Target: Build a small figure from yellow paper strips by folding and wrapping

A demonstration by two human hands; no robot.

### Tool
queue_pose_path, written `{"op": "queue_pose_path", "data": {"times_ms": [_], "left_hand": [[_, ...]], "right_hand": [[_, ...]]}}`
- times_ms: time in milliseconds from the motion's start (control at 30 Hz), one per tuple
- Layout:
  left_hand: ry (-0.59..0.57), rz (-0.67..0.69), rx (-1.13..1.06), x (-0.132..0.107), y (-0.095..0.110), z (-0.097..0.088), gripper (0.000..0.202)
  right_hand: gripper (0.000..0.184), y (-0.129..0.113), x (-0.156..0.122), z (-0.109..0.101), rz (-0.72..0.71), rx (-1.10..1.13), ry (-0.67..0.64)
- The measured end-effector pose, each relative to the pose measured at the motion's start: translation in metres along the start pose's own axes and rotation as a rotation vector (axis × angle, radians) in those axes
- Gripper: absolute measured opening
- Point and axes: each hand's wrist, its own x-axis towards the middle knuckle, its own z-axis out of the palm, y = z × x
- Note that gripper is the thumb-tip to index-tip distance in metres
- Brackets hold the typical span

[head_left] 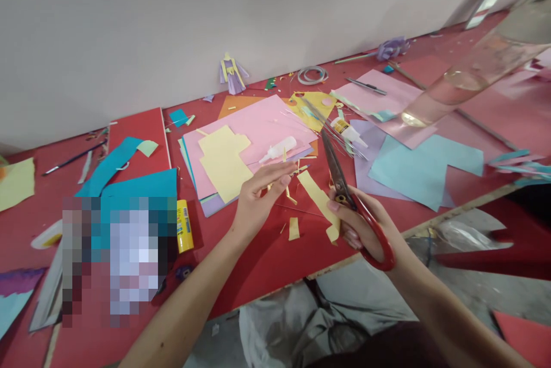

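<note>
Red-handled scissors (340, 184) are gripped in my right hand (365, 224), their dark blades pointing up and away from me. My left hand (262, 190) is closed in a loose pinch, with bits of a thin pale yellow paper strip (291, 196) showing at its fingertips; the fingers partly hide it. Between the hands, a wider yellow strip (316, 198) lies on the red table (258, 264), its near end by my right fingers. A small yellow scrap (293, 229) rests closer to me. Beyond my left hand are a white glue bottle (278, 150) and cut yellow paper (226, 161) on pink sheets (267, 115).
A yellow glue stick (184, 225) lies left of my left forearm. Another glue bottle (348, 131), light blue paper (422, 167) and a craft knife (365, 86) are to the right. A clear bottle (469, 78) tilts in at upper right. A paper doll (233, 74) leans against the wall.
</note>
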Motion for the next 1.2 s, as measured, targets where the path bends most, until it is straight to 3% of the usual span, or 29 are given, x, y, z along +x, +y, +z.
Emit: {"op": "queue_pose_path", "data": {"times_ms": [100,233,400,500,633,700,767,867,933,1033,1100,1200], "left_hand": [[-0.075,0.020,-0.014,-0.001,0.000,0.002,0.022],[-0.118,-0.082,-0.019,-0.002,-0.004,0.002,0.041],[-0.002,-0.027,-0.041,-0.003,-0.003,0.003,0.031],[0.006,0.021,-0.087,-0.003,-0.004,0.004,0.036],[-0.003,0.110,-0.023,-0.005,-0.004,0.006,0.013],[-0.023,0.134,0.017,-0.005,-0.003,0.006,0.011],[0.037,0.156,0.044,-0.004,-0.002,0.005,0.012],[0.210,0.161,0.004,-0.001,-0.001,0.001,0.019],[0.270,0.139,-0.070,0.002,-0.003,-0.001,0.021],[0.284,0.091,-0.142,0.005,-0.005,-0.003,0.023],[0.273,0.072,-0.152,0.005,-0.006,-0.004,0.022],[0.243,0.065,-0.138,0.004,-0.006,-0.003,0.022]], "right_hand": [[0.021,-0.004,0.003,0.005,-0.033,-0.056,-0.017],[0.024,-0.010,0.006,0.014,-0.059,-0.143,-0.055],[0.027,-0.012,0.009,0.018,-0.063,-0.179,-0.074],[0.027,-0.011,0.009,0.018,-0.068,-0.186,-0.070],[0.028,-0.009,0.010,0.023,-0.057,-0.150,-0.039],[0.029,-0.006,0.011,0.024,-0.074,-0.166,-0.040],[0.030,-0.003,0.012,0.022,-0.117,-0.228,-0.044],[0.032,0.001,0.015,0.010,-0.196,-0.403,-0.018],[0.032,0.002,0.019,-0.003,-0.291,-0.589,0.066],[0.033,0.002,0.027,-0.027,-0.369,-0.866,0.199],[0.027,0.001,0.033,-0.043,-0.402,-1.033,0.219],[0.032,-0.005,0.042,-0.066,-0.434,-1.152,0.269]]}}
